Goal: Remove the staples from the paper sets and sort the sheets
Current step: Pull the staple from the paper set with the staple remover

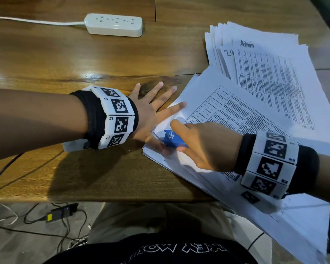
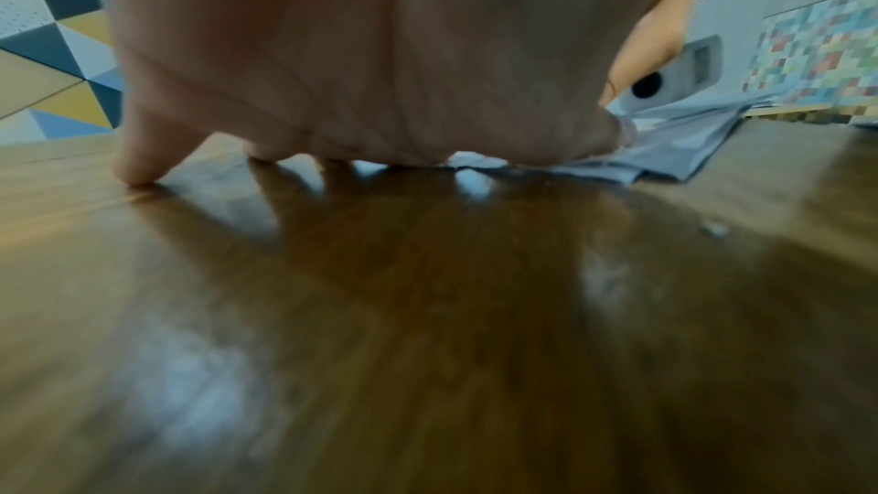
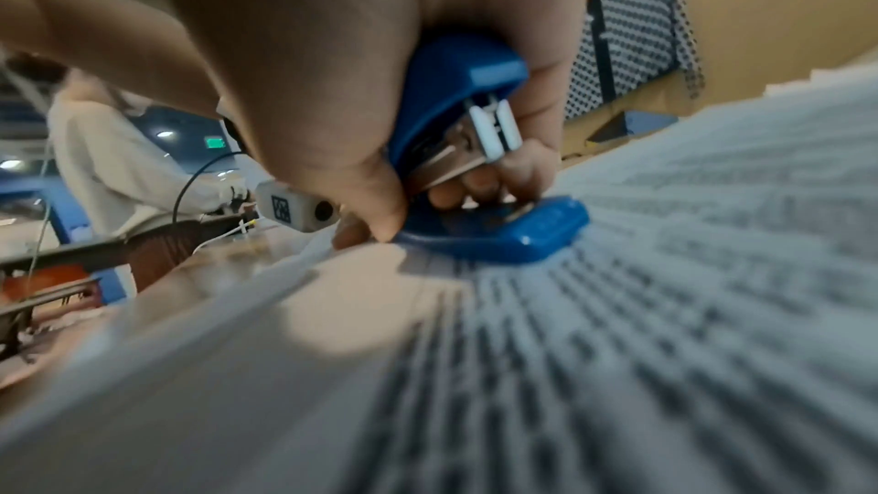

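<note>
A stapled set of printed sheets (image 1: 223, 113) lies at an angle near the table's front edge, its corner under both hands. My left hand (image 1: 156, 109) lies flat with fingers spread; its forefinger and thumb press the set's corner, the other fingers rest on the wood. My right hand (image 1: 202, 143) grips a small blue stapler (image 1: 171, 139) at that corner. In the right wrist view the blue stapler (image 3: 475, 179) is tilted, its base on the paper (image 3: 617, 314), with fingers curled round it. The left wrist view shows my palm (image 2: 361, 51) above the wood and paper edges (image 2: 665, 141).
A second pile of printed sheets (image 1: 263, 60), the top one marked "Admin", lies at the back right. A white power strip (image 1: 113, 24) with its cord sits at the table's (image 1: 55, 60) far side. Cables and an adapter (image 1: 62, 212) lie on the floor below the front edge.
</note>
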Action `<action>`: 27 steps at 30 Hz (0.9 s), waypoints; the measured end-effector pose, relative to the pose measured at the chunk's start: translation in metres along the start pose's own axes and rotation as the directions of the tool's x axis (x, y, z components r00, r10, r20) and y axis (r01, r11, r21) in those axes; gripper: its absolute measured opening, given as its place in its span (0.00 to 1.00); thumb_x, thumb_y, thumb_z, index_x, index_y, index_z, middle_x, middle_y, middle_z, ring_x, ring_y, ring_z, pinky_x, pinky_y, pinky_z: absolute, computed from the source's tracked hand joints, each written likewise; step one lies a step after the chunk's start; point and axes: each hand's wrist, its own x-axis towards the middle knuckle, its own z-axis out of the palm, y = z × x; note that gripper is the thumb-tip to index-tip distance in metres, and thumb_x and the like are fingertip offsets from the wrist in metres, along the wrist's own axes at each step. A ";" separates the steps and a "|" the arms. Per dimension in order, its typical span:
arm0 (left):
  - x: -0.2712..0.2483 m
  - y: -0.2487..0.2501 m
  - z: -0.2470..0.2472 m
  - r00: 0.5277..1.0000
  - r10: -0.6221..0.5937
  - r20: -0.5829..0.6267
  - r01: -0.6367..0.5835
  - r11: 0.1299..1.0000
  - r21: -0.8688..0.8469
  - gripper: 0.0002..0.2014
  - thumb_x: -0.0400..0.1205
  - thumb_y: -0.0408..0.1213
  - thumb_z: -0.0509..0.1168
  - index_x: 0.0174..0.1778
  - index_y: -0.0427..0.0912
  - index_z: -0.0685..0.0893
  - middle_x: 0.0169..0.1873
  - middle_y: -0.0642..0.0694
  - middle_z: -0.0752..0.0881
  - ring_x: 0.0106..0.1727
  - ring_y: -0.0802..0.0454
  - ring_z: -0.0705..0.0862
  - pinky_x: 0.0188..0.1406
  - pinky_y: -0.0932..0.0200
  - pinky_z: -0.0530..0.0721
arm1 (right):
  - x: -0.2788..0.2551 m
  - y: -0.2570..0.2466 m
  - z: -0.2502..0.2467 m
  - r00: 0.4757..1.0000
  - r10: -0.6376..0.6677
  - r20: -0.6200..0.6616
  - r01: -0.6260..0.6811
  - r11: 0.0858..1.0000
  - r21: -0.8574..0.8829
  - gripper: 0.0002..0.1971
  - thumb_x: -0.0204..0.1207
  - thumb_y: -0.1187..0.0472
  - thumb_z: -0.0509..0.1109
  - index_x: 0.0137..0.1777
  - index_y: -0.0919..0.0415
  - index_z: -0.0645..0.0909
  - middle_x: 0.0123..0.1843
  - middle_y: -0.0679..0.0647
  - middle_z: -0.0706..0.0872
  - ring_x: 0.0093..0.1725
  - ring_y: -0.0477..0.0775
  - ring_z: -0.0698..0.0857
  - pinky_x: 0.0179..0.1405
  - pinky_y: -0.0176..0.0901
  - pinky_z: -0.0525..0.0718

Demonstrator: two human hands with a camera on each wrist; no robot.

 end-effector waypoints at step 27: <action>0.001 0.000 0.000 1.000 -0.015 -0.007 0.015 1.000 0.008 0.59 0.55 0.83 0.48 0.72 0.62 0.21 0.75 0.48 0.20 0.77 0.40 0.24 0.74 0.25 0.38 | 0.000 -0.006 0.009 0.973 0.226 -0.035 -0.196 0.902 0.385 0.15 0.78 0.52 0.65 0.45 0.59 0.61 0.29 0.51 0.71 0.26 0.49 0.70 0.24 0.40 0.63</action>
